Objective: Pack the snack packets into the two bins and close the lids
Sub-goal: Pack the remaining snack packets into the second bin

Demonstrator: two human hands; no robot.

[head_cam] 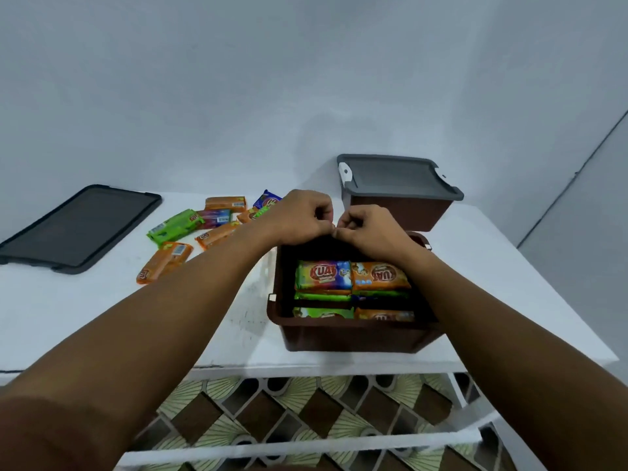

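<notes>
Far left, the spare grey lid [78, 229] lies flat on the white table [102, 317], well apart from everything else. It looks stiff and light, so I judge its long rims are the place to grip it with both hands. It has open room to slide right.

Next come the loose snack packets [173, 227], green, orange and blue ones scattered between the lid and my hands, some overlapping. They look light, with slick crinkly wrappers and probably brittle contents. I would take each across its flat middle with thumb and fingers, gently, not by the sealed ends.

My left hand [299, 215] and right hand [370, 229] meet over the far rim of the open bin [346, 338]. The fingers of both are curled and their tips touch each other. I see no packet in them, and I cannot tell whether they pinch something small.

Below them, the packed packets [323, 275] sit in neat rows, filling the near part of the bin. The dark far end under my hands may still have space.

Behind it on the right, the second bin [401, 212] already wears its grey lid [401, 178], just beside the open one. The open bin stands near the table's front edge, so pressing its lid down calls for care.
</notes>
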